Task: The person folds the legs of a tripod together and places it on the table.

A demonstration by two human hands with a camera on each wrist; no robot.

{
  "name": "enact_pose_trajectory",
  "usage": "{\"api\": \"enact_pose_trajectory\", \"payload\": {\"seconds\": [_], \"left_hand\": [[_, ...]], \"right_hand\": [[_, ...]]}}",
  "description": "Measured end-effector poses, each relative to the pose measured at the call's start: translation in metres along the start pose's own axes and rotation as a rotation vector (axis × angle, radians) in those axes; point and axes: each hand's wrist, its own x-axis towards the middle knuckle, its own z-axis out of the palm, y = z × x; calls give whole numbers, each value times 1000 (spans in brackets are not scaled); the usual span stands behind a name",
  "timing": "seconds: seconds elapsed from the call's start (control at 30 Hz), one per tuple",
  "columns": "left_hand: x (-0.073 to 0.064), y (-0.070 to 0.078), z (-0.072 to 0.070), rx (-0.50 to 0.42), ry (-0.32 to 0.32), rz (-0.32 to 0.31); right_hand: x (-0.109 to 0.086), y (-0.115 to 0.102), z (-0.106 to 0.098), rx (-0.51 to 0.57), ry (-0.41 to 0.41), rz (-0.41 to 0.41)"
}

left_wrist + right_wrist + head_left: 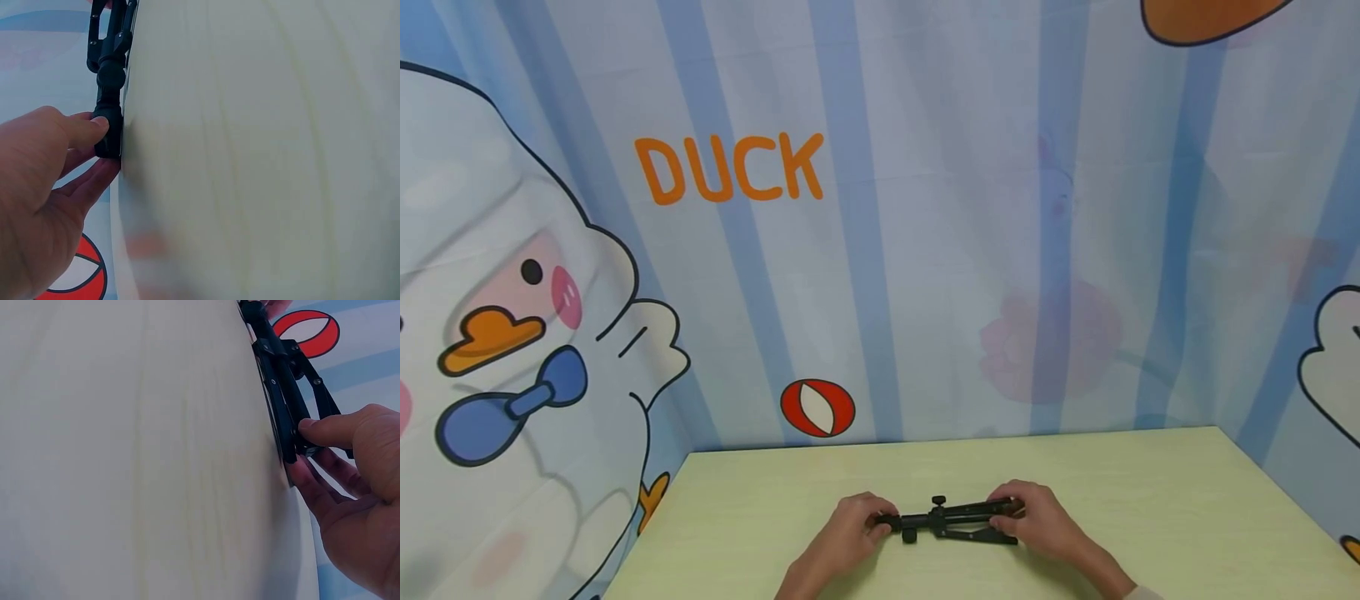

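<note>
A small black mini tripod point(934, 521) lies lengthwise between the two hands, at or just over the tabletop. My left hand point(850, 529) pinches its head end between thumb and fingers; in the left wrist view the thumb of the left hand point(44, 181) presses on the dark end piece. At the other end, my right hand point(1043, 523) grips the leg tips. The right wrist view has the right thumb on the legs of the tripod point(287, 381), with fingers underneath. One leg stands slightly apart from the others. Small knobs stick out near the head.
The pale yellow table point(760, 483) ends at a back edge against a light blue striped curtain point(925, 250). Printed ducks, a red ball point(817, 408) and orange lettering point(730, 169) decorate the curtain, which also covers both sides.
</note>
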Motion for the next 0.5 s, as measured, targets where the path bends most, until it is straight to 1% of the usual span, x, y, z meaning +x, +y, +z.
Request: {"api": "enact_pose_trajectory", "payload": {"seconds": [0.1, 0.23, 0.27, 0.37, 0.47, 0.5], "left_hand": [[-1, -1, -3, 4, -22, -16], [-5, -1, -10, 6, -76, -60], [-5, -12, -8, 2, -84, -54], [-12, -13, -16, 37, -120, -40], [-21, -9, -26, 87, -139, -29], [-26, 3, -34, 111, -149, -41]], "right_hand": [[-1, -1, -4, 12, -15, 15], [-2, -2, -12, 24, -64, 50], [-2, -2, -15, 29, -79, 52], [-4, -5, -22, -6, -111, 31], [-6, -9, -32, -58, -137, -14], [-7, -12, -36, -82, -145, -27]]}}
